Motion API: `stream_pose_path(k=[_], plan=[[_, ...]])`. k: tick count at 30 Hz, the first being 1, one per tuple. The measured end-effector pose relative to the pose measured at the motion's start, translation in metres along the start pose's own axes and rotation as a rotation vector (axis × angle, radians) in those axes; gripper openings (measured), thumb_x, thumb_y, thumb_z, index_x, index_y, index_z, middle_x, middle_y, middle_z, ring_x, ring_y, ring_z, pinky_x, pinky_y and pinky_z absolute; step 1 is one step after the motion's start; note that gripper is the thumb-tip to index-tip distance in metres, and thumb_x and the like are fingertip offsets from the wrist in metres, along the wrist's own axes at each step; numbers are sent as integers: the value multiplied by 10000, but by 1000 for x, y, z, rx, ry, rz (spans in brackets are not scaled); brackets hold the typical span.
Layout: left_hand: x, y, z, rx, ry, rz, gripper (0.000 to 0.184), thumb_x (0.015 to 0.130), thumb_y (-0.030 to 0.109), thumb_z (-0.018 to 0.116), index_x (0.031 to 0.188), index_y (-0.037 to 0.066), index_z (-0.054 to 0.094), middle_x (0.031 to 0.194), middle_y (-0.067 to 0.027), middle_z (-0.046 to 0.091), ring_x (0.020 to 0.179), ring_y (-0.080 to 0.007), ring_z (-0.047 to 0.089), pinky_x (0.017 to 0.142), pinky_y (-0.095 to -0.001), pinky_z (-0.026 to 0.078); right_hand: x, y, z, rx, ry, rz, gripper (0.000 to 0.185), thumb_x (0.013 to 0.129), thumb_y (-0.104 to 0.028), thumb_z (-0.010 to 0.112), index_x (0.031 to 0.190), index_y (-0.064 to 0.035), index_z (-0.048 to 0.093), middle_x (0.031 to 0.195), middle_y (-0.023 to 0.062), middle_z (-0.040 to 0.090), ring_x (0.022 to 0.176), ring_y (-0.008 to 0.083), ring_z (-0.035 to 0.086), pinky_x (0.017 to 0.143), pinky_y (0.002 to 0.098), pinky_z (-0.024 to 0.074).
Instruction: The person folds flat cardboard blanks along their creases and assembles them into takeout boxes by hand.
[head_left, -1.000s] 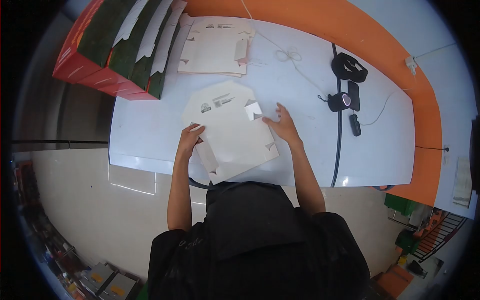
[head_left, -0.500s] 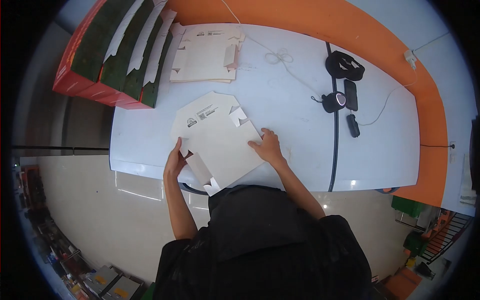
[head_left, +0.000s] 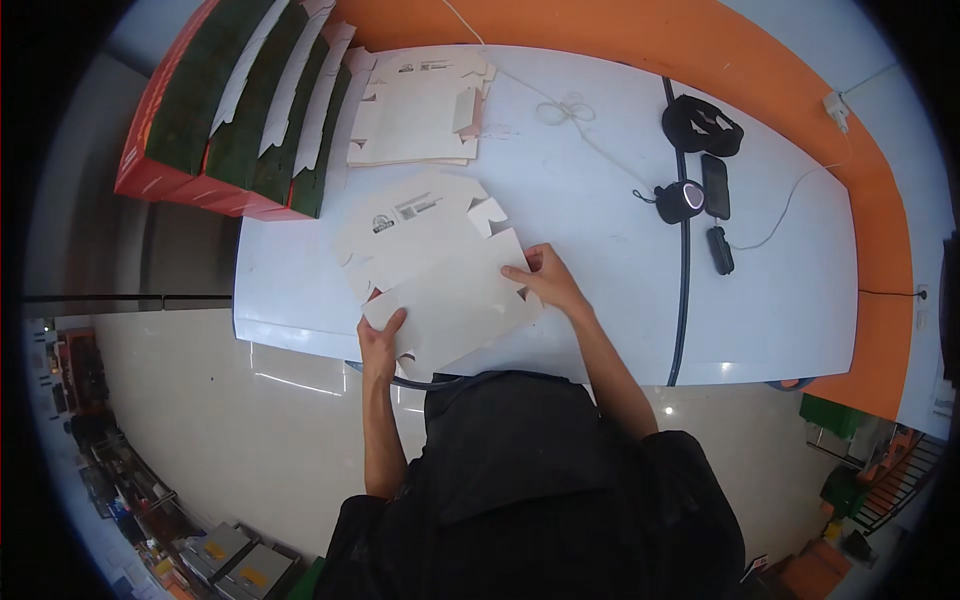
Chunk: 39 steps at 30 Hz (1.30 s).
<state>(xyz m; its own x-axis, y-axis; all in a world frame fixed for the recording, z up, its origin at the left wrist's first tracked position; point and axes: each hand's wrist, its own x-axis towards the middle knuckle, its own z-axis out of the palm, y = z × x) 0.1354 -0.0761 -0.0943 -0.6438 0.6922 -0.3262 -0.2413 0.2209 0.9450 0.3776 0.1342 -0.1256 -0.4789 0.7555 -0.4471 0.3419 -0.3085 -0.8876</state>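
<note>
A partly folded white cardboard box lies at the table's near edge, slightly turned, with a printed logo and code on its far part. Its near panel is raised and bent over the middle. My left hand grips the left end of that panel, thumb on top and fingers beneath. At the right end, my right hand pinches the same panel between thumb and fingers. A small side flap stands up beyond my right hand.
Farther back lies a stack of flat box blanks. Red and green cartons stand at the left. Toward the right are a black strap, a round black device, a phone and white cable.
The near panel of the box has been folded up and away from me. Both hands have shifted from the side edges onto that panel's ends.
</note>
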Motion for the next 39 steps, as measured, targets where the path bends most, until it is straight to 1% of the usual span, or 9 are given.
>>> stream_pose_path(k=[8,11,14,23,27,29,31,33,39], plan=[[22,13,-5,74,-61,285,294,859,111,853,1088,-10,715,1070,-84,715,938,-153,698,734,-276,594,-8,-49,-16,-51,-32,-447,371,882,-59,797,1206,59,661,969,77,733,870,145,685,713,294,565],[51,-55,5,367,196,356,432,722,235,965,1058,45,771,1177,-159,704,1149,-297,644,980,-391,517,7,7,-8,143,180,-486,306,866,-51,824,1125,42,689,1037,102,738,948,190,689,884,339,545],[48,-16,18,293,-61,462,233,834,204,878,985,47,794,1081,-91,756,1034,-230,685,921,-341,526,31,61,-7,-206,317,-767,419,830,11,844,1189,33,629,1144,123,688,1036,215,663,905,347,543],[47,-20,28,227,-106,504,207,940,184,773,1057,15,747,995,-70,754,931,-165,670,882,-319,528,10,24,2,37,244,-395,510,899,-42,779,1352,57,564,1257,145,667,1094,210,643,935,336,528],[30,9,32,151,-59,-83,327,914,276,785,1048,-19,742,912,-95,754,806,-175,709,744,-340,579,-13,-45,-9,-121,117,-386,576,904,-100,765,1427,22,555,1292,134,675,1134,195,633,1017,327,475],[31,3,30,325,-57,-259,388,889,295,803,1029,-58,727,864,-111,741,749,-178,702,694,-348,580,-13,-60,-15,-166,-3,-114,467,894,-165,768,1303,20,640,1066,112,739,886,170,683,798,307,539],[31,-45,23,301,-40,-294,379,877,256,808,1032,-78,717,887,-126,740,784,-198,709,716,-358,581,-3,-29,-20,-165,-53,-182,400,905,-204,749,1228,21,681,956,91,738,743,137,656,629,299,519],[23,-68,23,156,-68,-353,368,872,195,807,1099,-74,700,964,-144,739,846,-233,718,770,-373,585,-9,-31,-32,-141,-184,130,404,916,-244,734,1230,7,694,981,93,737,788,161,667,693,308,532],[9,-70,31,-129,-14,-482,417,901,113,766,1241,-86,628,1151,-169,701,990,-259,707,855,-392,586,-10,48,-62,213,-312,223,393,917,-237,726,1227,3,709,1048,108,729,849,187,678,764,307,537]])
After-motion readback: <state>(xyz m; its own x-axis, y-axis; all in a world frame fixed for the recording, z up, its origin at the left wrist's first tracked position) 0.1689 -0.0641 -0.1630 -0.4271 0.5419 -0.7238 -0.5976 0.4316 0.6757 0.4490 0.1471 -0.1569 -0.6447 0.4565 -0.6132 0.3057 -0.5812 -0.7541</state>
